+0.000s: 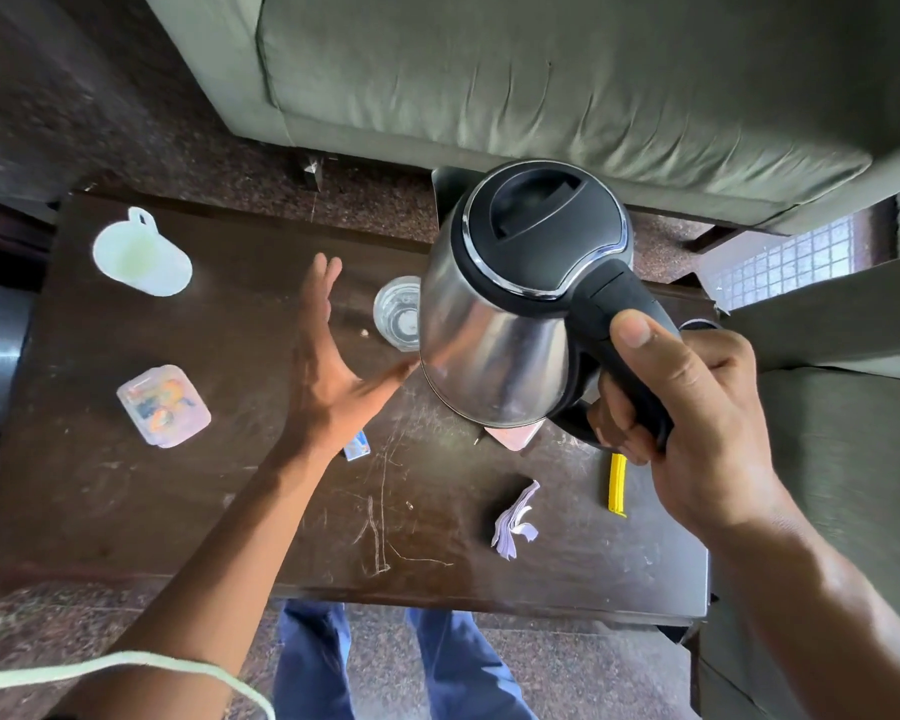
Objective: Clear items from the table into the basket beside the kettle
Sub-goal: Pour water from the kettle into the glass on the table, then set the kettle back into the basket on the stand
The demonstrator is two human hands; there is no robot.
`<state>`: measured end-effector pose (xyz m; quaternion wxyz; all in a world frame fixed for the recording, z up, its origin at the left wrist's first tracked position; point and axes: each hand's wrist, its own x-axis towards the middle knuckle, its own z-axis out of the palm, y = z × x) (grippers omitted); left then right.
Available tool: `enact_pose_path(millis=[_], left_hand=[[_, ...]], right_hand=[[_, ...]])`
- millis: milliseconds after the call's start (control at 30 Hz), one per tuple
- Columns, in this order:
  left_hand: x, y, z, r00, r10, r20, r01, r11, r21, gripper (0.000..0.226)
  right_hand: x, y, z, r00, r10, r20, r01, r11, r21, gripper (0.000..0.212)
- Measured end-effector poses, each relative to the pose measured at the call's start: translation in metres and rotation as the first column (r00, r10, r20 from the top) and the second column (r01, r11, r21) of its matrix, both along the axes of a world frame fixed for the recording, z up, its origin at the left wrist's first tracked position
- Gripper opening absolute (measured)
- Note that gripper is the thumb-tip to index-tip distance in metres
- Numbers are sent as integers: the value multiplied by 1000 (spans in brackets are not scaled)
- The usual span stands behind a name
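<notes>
A: Steel and black plastic fill the middle: the kettle (494, 324) hangs in the air above the table's (178, 511) far right part, tilted, its lid (541, 220) shut.

B: Who holds it?

A: The right hand (697, 407), closed round the black handle (630, 356), thumb pressed on top of the grip.

B: And the left hand (328, 366)?

A: Spread wide, fingers straight, palm turned toward the kettle's side. It grips nothing. Whether the fingertips touch the steel wall cannot be told.

B: What lies on the table?

A: A white cup (141, 254) near the far left corner. A clear box (163, 406) with coloured bits inside, by the left edge. A glass (398, 313) toward the far edge, partly behind the kettle. A small card (357, 446) near the middle, just beside the left wrist. A pink thing (510, 436) peeks out under the kettle; what it is cannot be told. Folded paper (515, 519) sits toward the near right corner, and a yellow strip (617, 484) lies close by the right edge.

B: The basket?

A: Not visible from this view. A dark round thing (697, 324) shows behind the right hand, too hidden to name.

B: Around the table?

A: A green sofa (541, 85) beyond the far edge, and blue trousers (437, 667) below the near edge.
</notes>
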<state>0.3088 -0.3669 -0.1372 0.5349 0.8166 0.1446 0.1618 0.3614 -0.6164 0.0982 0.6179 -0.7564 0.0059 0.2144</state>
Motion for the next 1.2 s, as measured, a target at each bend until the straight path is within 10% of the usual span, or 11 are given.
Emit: enact_pose_path(millis=[500,833,1200], left_hand=[[-83,63,137,983,-171,63,177,979,-99,114],[-116,136,177,991,84,100,-57,967,-248,121],[-181,253,184,948,307,85,-300,950,-84,127]], right_hand=[[-20,114,31,984,166,66,-167,986,21,91],[-53,233,40,955,285,83,-292,951,102,88],[-100,371,46,884,453,120,-468,865,182,80]])
